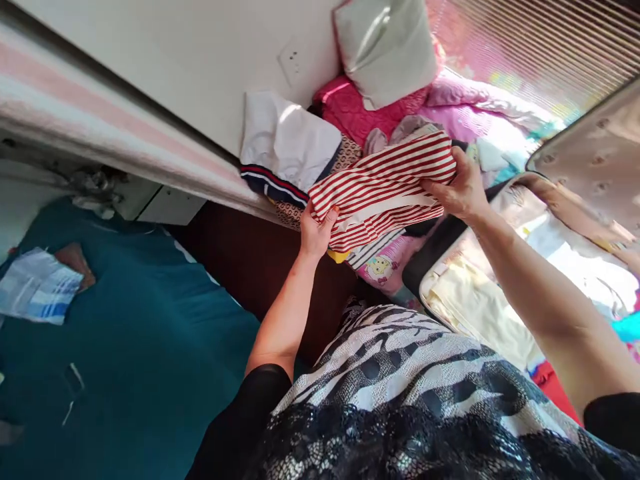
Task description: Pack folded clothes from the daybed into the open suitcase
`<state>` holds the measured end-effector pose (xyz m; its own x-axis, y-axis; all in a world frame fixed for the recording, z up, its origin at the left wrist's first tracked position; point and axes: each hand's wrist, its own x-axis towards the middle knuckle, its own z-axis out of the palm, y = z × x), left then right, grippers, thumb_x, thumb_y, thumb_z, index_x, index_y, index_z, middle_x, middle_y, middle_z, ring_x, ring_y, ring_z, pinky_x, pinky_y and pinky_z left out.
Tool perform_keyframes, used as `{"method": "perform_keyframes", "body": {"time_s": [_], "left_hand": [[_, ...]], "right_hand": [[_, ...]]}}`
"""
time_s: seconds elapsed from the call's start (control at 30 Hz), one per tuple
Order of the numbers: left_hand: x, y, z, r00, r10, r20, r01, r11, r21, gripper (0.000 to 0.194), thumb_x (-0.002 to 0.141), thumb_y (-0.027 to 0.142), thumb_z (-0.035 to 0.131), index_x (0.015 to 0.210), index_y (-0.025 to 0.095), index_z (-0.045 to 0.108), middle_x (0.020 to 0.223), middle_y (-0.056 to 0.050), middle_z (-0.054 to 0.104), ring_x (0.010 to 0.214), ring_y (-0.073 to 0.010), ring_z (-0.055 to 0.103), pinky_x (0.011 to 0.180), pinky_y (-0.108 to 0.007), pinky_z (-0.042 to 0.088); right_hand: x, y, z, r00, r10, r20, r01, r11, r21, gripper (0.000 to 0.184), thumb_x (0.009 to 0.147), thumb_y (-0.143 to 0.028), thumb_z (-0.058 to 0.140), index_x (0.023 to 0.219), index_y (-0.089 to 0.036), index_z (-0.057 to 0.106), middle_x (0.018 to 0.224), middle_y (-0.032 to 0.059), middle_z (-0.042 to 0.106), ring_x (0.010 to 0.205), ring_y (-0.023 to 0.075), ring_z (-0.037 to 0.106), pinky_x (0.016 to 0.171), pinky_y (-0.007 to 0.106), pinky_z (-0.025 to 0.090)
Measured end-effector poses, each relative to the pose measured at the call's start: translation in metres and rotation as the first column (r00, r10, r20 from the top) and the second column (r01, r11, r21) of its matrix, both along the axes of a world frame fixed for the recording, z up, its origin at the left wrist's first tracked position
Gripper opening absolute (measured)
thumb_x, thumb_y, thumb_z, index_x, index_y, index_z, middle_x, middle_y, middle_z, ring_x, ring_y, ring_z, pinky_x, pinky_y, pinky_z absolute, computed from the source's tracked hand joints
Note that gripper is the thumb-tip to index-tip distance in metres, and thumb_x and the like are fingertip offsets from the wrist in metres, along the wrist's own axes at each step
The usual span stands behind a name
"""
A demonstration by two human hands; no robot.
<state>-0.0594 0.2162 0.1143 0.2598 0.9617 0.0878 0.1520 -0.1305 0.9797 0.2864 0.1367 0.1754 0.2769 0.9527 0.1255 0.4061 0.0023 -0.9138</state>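
And we were in a home, most likely a bedroom! On the left we had a teal sheet (pixel 150 313) spread wide like bedding, a folded checked cloth (pixel 43 283) lying on it. Up top, look, we found a pale cushion (pixel 385 53) on bright pink quilted bedding (pixel 345 107), with lilac bedding (pixel 465 113) next to that and a socket (pixel 294 60) on the plain white wall (pixel 200 53). Over on our right we spotted an open suitcase (pixel 424 263) with clothes (pixel 470 303) in it!
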Motion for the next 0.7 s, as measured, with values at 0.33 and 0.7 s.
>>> {"method": "perform_keyframes", "body": {"time_s": [0.33,0.7], "left_hand": [[0.178,-0.198,0.011,0.785,-0.547,0.291,0.617,0.650,-0.444,0.066,0.083,0.068,0.092,0.123,0.020,0.072,0.114,-0.011,0.085,0.113,-0.0307,0.082,0.105,-0.048,0.067],[0.279,-0.367,-0.045,0.415,-0.890,-0.188,0.696,0.444,-0.564,0.043,0.089,0.014,0.084,0.130,0.012,0.070,0.125,-0.019,0.081,0.116,-0.0321,0.078,0.111,-0.049,0.060]], "right_hand": [[0.081,-0.359,0.042,0.838,-0.545,-0.025,0.525,0.817,-0.239,0.062,0.070,-0.060,0.096,0.117,-0.027,0.071,0.102,0.0041,0.076,0.096,0.0285,0.074,0.090,0.052,0.068],[0.055,-0.593,-0.053,0.567,-0.777,0.271,0.751,0.353,-0.558,0.061,0.084,-0.060,0.075,0.125,-0.015,0.072,0.101,0.0165,0.077,0.098,0.0380,0.073,0.088,0.059,0.063]]}}
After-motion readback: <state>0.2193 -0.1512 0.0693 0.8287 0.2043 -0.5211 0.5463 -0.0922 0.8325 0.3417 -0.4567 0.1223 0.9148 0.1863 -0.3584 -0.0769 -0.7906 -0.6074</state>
